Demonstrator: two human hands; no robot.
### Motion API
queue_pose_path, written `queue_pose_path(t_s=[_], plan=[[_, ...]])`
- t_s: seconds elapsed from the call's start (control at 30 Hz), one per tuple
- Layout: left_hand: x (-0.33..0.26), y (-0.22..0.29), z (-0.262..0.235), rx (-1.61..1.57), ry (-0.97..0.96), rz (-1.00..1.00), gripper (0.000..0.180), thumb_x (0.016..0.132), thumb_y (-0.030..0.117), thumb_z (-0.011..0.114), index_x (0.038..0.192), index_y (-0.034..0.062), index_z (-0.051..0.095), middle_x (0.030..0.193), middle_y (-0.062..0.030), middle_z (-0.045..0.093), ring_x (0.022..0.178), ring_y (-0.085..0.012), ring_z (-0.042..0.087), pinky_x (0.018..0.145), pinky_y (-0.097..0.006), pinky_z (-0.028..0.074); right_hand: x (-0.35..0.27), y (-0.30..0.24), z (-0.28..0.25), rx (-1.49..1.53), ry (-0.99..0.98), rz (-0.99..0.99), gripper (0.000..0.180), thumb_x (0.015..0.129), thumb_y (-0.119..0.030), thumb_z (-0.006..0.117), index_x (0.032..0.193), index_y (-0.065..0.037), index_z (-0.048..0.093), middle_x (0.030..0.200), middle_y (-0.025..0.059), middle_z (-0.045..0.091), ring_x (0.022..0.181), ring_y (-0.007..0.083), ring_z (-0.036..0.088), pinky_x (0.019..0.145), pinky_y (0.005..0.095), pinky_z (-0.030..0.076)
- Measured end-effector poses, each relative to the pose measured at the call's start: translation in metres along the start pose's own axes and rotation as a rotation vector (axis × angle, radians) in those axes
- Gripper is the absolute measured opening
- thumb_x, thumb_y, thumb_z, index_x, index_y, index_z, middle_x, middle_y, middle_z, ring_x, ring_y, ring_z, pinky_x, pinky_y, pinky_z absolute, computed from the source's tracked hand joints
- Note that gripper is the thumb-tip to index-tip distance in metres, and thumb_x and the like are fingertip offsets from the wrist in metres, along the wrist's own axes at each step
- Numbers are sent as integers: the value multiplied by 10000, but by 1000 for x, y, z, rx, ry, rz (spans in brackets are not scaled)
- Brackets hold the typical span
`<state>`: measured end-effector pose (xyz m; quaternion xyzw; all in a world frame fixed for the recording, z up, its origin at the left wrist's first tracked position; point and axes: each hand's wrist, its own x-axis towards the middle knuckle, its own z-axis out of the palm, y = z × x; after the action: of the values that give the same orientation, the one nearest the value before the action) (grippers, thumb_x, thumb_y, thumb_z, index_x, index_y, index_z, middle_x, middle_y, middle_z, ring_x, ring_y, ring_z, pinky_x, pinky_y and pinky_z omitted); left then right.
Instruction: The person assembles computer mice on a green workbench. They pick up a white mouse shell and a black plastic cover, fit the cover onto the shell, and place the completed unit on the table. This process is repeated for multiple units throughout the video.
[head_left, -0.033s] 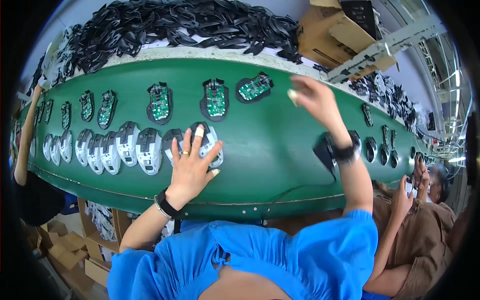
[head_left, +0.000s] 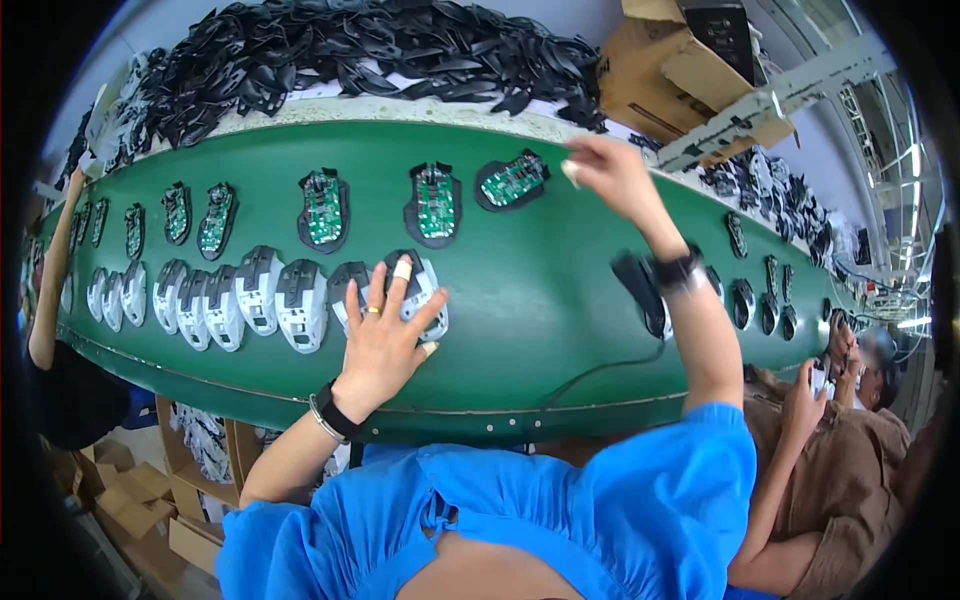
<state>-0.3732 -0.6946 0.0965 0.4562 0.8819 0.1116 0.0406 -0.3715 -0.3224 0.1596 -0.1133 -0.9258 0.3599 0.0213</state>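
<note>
My left hand [head_left: 385, 325] lies with fingers spread over two white and black computer mouse shells [head_left: 433, 328] on the green belt. Tape wraps one finger and the thumb. Beyond it, circuit boards sit in black mouse bases [head_left: 436, 205]; one tilted board in its base [head_left: 513, 182] is nearest my right hand [head_left: 610, 178]. That hand is raised over the belt's far side, thumb and fingers apart, slightly blurred, with nothing visible in it. Below my right wrist is a blurred dark, long piece with a pale edge [head_left: 643, 295], partly hidden; its kind is unclear.
White and black mouse shells [head_left: 258, 290] line the near left of the green belt [head_left: 530, 330]. Dark curved plastic parts [head_left: 380, 55] heap along the far ledge, beside an open cardboard box [head_left: 665, 75]. A thin black cord [head_left: 600, 372] crosses the near side. Co-workers' arms [head_left: 790, 440] show at both sides.
My right hand has shifted slightly left and toward the far edge. The dark piece below its wrist shows farther left and at another angle. My left hand stays over the mouse shells.
</note>
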Motion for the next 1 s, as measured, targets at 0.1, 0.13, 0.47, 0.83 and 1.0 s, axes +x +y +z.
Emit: queue_pose_path(t_s=[0.1,0.13,0.47,0.83,1.0], plan=[[-4,-17,-4,-59,-17,62,721,670,304,802,1333,328,520,1507,-177,285,1393,-376,263,1090,-606,194,111,39,41,-286,169,-72,361,769,-52,627,1128,-77,660,1032,144,634,943,253,641,827,352,511],[-10,-24,-5,-66,-36,86,710,673,308,798,1328,334,524,1501,-173,299,1391,-369,272,1095,-599,191,129,39,55,-461,216,-187,387,763,-22,600,1137,-101,662,1027,137,623,962,276,632,835,368,509],[-19,-35,-27,-211,-90,78,825,652,267,819,1392,253,457,1514,-194,265,1419,-377,219,1134,-565,120,165,56,61,-772,196,-619,210,834,-114,561,1029,-96,635,990,64,579,1016,261,588,787,408,536],[1,3,9,-13,165,-238,778,731,312,767,1369,24,428,1425,-256,344,1381,-408,261,1119,-559,180,140,32,41,-756,107,-792,183,736,-31,603,911,-77,632,861,76,559,860,281,607,705,406,504],[-24,15,-1,-107,0,-52,813,718,244,770,1425,135,385,1419,-268,328,1344,-431,308,1100,-551,253,-9,11,55,-598,167,-842,161,759,-38,576,912,-81,605,886,62,579,830,247,620,662,357,534]])
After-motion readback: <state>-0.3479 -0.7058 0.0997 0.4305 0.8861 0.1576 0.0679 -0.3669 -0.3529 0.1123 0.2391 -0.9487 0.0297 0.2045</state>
